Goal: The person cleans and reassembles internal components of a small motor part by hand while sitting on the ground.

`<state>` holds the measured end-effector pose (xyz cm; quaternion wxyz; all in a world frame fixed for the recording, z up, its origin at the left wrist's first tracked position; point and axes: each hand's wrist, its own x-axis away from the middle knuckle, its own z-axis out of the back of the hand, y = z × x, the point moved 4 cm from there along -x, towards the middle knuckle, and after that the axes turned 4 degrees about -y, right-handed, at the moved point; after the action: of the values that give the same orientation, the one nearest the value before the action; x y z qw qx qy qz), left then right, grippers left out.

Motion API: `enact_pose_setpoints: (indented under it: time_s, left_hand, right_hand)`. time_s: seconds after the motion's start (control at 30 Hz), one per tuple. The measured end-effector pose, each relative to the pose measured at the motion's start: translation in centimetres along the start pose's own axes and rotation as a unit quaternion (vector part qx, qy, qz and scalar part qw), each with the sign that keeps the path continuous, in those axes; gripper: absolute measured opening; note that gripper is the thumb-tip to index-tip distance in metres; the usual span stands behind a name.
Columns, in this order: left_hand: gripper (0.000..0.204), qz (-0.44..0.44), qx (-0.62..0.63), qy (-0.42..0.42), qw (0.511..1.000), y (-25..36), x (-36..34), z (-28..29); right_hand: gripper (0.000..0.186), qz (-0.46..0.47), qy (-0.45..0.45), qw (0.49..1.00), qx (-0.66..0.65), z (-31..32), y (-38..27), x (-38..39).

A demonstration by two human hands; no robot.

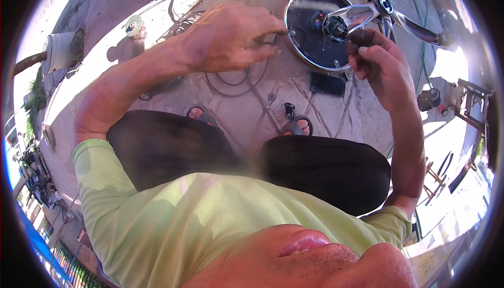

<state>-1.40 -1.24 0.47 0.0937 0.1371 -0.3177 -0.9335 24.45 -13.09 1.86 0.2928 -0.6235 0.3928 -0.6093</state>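
Observation:
A round black disc with a chrome rim [302,51] lies on the ground ahead of me, with screws near its edge. Over its right part reaches one leg of a chrome star-shaped base [385,5], ending in a dark, rough-looking tip [336,28]. My left hand [231,38] is at the disc's left rim, thumb and forefinger apart and nothing visible between them; whether the forefinger touches the rim, I cannot tell. Right of the dark tip, my right hand [382,65] has its fingers curled in a pinch. Anything held there is hidden by the fingers.
A flat dark rectangular object [327,84] lies just below the disc. A small black part [289,110] is beside my right sandal [296,126]. Cables [231,95] loop over the ground. A whitish bucket [64,53] stands far left, and a metal frame [472,104] far right.

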Motion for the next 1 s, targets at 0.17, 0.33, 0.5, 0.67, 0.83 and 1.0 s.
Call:
enact_pose_setpoints:
  time_s: [0.17,0.33,0.5,0.67,0.83,1.0]
  left_hand:
    - [0.037,0.003,0.01,0.001,1.0,0.1,-0.2,0.0]
    - [0.038,0.013,0.025,-0.012,1.0,0.2,-0.6,-0.3]
    - [0.038,0.006,0.035,0.003,0.999,0.0,-0.6,-0.6]
    - [0.038,0.012,0.02,-0.007,1.0,0.0,-0.6,-0.5]
    - [0.038,0.023,0.024,-0.006,0.999,-0.1,-0.5,-0.5]
    - [0.037,0.012,0.022,0.006,1.0,-0.2,-0.3,-0.4]
  right_hand:
    - [0.032,-0.016,-0.004,0.996,-0.091,0.6,1.7,1.1]
    - [0.03,-0.024,-0.014,0.993,-0.114,0.3,1.9,1.6]
    - [0.029,-0.049,-0.008,0.997,-0.066,0.1,2.1,1.9]
    - [0.029,-0.045,-0.013,0.999,-0.025,-0.4,1.1,2.3]
    - [0.031,-0.007,0.008,1.0,-0.028,-0.8,-0.4,2.5]
    - [0.033,0.016,0.009,1.0,0.002,-0.8,-1.3,2.6]
